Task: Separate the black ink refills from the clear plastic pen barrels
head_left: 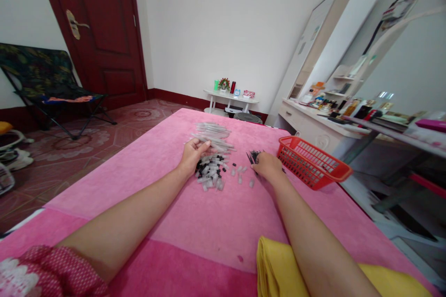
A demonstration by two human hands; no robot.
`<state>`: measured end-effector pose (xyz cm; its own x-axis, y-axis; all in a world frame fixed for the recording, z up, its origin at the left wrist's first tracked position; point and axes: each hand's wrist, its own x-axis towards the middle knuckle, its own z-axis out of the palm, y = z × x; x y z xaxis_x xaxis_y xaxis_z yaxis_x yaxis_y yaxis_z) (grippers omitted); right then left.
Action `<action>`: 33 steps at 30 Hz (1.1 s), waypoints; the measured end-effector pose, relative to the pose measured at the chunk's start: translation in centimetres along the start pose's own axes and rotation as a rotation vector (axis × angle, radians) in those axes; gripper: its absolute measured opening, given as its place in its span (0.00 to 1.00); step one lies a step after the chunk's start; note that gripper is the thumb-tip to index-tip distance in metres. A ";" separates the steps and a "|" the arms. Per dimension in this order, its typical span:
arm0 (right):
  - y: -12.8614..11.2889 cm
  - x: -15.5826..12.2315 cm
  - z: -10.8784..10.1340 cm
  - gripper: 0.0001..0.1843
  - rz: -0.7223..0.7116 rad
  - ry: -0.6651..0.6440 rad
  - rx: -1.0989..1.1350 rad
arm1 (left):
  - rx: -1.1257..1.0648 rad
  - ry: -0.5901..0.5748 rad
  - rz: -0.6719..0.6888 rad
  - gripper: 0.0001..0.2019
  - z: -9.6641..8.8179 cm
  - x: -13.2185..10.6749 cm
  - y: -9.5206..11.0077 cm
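Observation:
On the pink bed cover (209, 222) lies a heap of small clear and black caps (211, 174). Beyond it rests a pile of long clear tubes (213, 135). My left hand (193, 154) sits at the heap's left edge, fingers curled round a few of the clear tubes. My right hand (266, 165) rests palm down to the right, fingers closed over a small bunch of thin black pieces (253, 155). A few loose caps (242, 178) lie between the two hands.
A red plastic basket (313, 162) stands tilted at the bed's right edge. A yellow cloth (278, 264) lies near me. A white dressing table (324, 120) with bottles is at the right, a folding chair (45, 83) and dark red door (101, 32) at the left, and a small white table (230, 98) by the far wall.

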<state>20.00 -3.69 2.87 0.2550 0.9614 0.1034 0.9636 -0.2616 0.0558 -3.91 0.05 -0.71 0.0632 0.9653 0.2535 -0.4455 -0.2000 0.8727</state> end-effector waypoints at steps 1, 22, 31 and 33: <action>-0.2 0.0 0.1 0.15 0.002 0.000 -0.004 | 0.000 0.001 -0.002 0.19 0.0 0.0 0.0; -2.7 -1.2 -3.6 0.06 -0.469 0.081 0.601 | -0.270 0.153 -0.059 0.14 -1.0 1.0 0.7; -2.6 -1.2 -3.8 0.06 -0.470 0.085 0.584 | -0.296 0.144 -0.054 0.13 -1.2 1.0 0.7; -2.6 -1.3 -3.9 0.06 -0.467 0.086 0.576 | -0.304 0.147 -0.053 0.13 -1.2 1.0 0.6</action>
<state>16.89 -4.59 6.43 -0.1761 0.9453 0.2747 0.8656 0.2816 -0.4140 -5.23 1.15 -0.44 -0.0260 0.9914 0.1286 -0.6923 -0.1107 0.7131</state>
